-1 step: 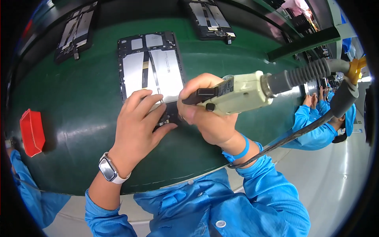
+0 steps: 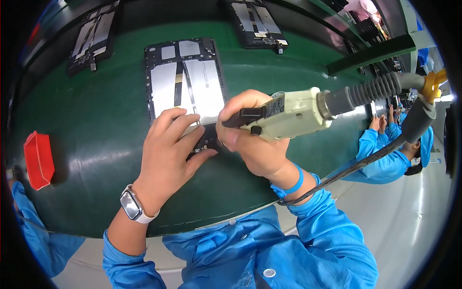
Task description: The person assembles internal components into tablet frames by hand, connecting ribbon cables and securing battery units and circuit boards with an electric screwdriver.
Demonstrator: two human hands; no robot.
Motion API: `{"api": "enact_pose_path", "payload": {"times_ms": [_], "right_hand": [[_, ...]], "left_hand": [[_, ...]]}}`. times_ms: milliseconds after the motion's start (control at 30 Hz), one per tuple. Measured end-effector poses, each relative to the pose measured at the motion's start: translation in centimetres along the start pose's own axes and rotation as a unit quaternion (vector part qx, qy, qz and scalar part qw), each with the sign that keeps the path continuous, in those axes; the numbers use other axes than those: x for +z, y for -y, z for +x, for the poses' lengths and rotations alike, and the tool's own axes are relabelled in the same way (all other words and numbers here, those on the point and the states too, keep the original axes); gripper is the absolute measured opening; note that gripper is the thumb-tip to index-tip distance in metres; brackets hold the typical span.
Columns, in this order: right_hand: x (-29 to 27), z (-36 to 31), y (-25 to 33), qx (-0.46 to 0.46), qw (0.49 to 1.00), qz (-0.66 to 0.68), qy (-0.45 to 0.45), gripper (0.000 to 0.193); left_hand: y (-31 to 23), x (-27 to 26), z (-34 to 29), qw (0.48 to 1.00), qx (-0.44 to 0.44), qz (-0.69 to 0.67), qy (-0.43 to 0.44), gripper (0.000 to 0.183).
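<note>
Centre: right fingers (image 2: 246, 98) grip a cream, boxy plastic power tool (image 2: 294, 117); left fingers (image 2: 179, 126), parted, touch a flat black-and-silver tablet chassis (image 2: 208, 89); tool slippage could gouge it.

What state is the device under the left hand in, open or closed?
Open: the device shows its silver plate and ribbon cable uncovered; the left hand partly hides it.

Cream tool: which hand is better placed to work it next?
Right, I'd judge: the right hand grips the cream tool, while the left hand lies over the near end of the opened tablet.
</note>
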State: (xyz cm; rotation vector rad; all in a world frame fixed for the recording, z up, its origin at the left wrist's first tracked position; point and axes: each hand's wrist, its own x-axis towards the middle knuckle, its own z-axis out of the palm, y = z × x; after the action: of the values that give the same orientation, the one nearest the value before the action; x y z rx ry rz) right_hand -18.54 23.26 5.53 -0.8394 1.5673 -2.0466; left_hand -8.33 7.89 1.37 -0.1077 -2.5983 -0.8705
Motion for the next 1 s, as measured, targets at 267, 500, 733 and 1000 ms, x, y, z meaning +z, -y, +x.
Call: {"api": "enact_pose_path", "payload": {"times_ms": [267, 500, 733, 1000], "right_hand": [[0.3, 0.1, -0.9, -0.002, 0.999, -0.029, 0.018, 0.026], [0.5, 0.1, -1.0, -0.019, 0.995, -0.093, 0.028, 0.018], [-1.2, 0.0, -0.9, 0.017, 0.999, 0.038, -0.017, 0.026], [-7.9, -0.5, 1.3, -0.062, 0.994, 0.058, -0.074, 0.028]], "left_hand": [[0.3, 0.3, -0.2, 0.999, 0.011, -0.025, -0.018, 0.023], [-0.4, 1.0, 0.0, 0.999, -0.004, -0.026, -0.018, 0.015], [-0.4, 0.9, -0.1, 1.000, 0.014, -0.012, -0.018, 0.019], [-1.1, 1.2, -1.0, 0.985, 0.106, 0.134, 0.027, 0.030]]}}
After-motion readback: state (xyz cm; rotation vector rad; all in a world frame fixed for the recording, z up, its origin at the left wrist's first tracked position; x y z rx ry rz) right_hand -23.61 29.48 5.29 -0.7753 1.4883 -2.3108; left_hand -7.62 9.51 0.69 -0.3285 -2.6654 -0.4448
